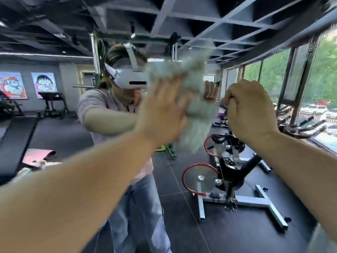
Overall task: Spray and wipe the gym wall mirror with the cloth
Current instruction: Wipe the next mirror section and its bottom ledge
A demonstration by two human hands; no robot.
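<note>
- Your left hand [164,106] presses the cloth [193,99] flat on the mirror [54,128]; wiping looks only partly done.
- Your right hand [249,110], beside the cloth, is curled; can't tell round what.

On my feed I see a dark ceiling [200,19] of grey gridded beams overhead; the floor [173,207] is large dark tiles; tall windows [273,73] along the right let in daylight, with green trees and parked cars [317,110] outside; a spin bike [228,172] with a red-rimmed flywheel stands on grey steel feet, more bikes behind it; on the far grey wall [27,68] hang two cartoon posters [44,82], a treadmill [52,101] below them; a pink mat [38,155] lies near the floor's left edge.
</note>
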